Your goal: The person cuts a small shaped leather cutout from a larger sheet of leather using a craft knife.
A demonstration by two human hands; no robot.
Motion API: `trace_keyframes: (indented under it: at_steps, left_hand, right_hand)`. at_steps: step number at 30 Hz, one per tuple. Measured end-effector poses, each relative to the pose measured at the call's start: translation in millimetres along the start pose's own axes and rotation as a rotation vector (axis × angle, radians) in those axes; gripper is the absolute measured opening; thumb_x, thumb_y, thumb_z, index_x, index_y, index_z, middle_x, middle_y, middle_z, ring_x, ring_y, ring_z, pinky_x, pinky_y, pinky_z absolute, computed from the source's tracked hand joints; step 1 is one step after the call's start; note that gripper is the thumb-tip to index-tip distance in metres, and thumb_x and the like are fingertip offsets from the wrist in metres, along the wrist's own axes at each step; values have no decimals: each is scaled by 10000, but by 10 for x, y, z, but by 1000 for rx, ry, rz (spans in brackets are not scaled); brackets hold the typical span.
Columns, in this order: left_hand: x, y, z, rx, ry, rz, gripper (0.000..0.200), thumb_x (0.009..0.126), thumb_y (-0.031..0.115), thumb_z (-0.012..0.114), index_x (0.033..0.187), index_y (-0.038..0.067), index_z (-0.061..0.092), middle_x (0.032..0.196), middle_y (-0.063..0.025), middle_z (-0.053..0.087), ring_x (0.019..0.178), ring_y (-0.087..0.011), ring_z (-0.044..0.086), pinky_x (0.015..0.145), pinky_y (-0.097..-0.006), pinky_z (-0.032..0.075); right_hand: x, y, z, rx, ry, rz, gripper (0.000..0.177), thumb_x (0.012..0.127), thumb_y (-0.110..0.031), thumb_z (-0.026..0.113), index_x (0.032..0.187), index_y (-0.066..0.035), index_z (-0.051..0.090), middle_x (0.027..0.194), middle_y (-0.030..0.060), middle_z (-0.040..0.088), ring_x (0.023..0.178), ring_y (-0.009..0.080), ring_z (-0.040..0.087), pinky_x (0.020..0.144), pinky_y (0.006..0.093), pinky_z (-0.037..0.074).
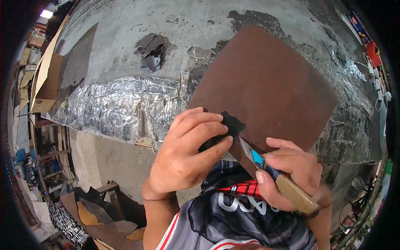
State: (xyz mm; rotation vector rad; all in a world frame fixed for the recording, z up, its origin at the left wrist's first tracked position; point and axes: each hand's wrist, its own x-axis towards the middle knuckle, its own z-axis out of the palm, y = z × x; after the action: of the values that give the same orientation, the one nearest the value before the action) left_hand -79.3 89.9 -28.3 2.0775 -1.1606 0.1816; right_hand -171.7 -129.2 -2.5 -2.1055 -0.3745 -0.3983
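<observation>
My left hand is closed on a small black piece of leather, its fingers pressing the piece near the lower left edge of a large brown sheet. Held in my right hand is a knife with a wooden handle and a blue patch by the blade. The blade's tip points up and left, close to the black piece; whether it touches cannot be made out. Part of the black piece is hidden under my left fingers.
Crumpled black scraps lie on the worn grey table, whose near edge is wrapped in silvery film. A cardboard box stands at the left. Leather offcuts are piled below left. Cables and a red object sit at the right.
</observation>
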Motion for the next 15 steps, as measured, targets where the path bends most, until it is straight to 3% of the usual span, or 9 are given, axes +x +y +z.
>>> trace_keyframes:
  at_steps: [6, 9, 12, 15]
  left_hand:
    - [-40, 32, 54, 21, 47, 10, 319, 614, 118, 711, 916, 76, 805, 930, -56, 684, 904, -277, 659, 760, -392, 547]
    - [-55, -1, 71, 26, 52, 43, 370, 597, 122, 694, 946, 81, 810, 918, -50, 677, 889, -269, 652, 725, -354, 548]
    - [-72, -46, 59, -11, 21, 112, 359, 679, 131, 704, 1004, -16, 748, 959, -78, 611, 940, -277, 610, 773, -380, 522]
    - [-62, -6, 73, 23, 53, 57, 390, 591, 112, 690, 960, 79, 810, 917, -48, 676, 876, -267, 648, 721, -357, 549]
  right_hand:
    - [-23, -31, 68, -48, 25, -6, 320, 699, -44, 846, 958, 15, 666, 831, 135, 720, 742, 273, 743, 844, 487, 622]
    - [-26, -30, 88, -59, 37, -28, 335, 705, -46, 846, 976, 20, 661, 839, 137, 718, 746, 277, 742, 847, 492, 620]
    - [-24, -43, 87, -61, 7, -41, 355, 716, -48, 845, 1005, 25, 653, 863, 140, 714, 754, 280, 738, 856, 501, 617]
    - [-39, -42, 100, -55, 0, -45, 364, 726, -43, 841, 1026, 26, 647, 885, 143, 711, 763, 277, 734, 868, 510, 611]
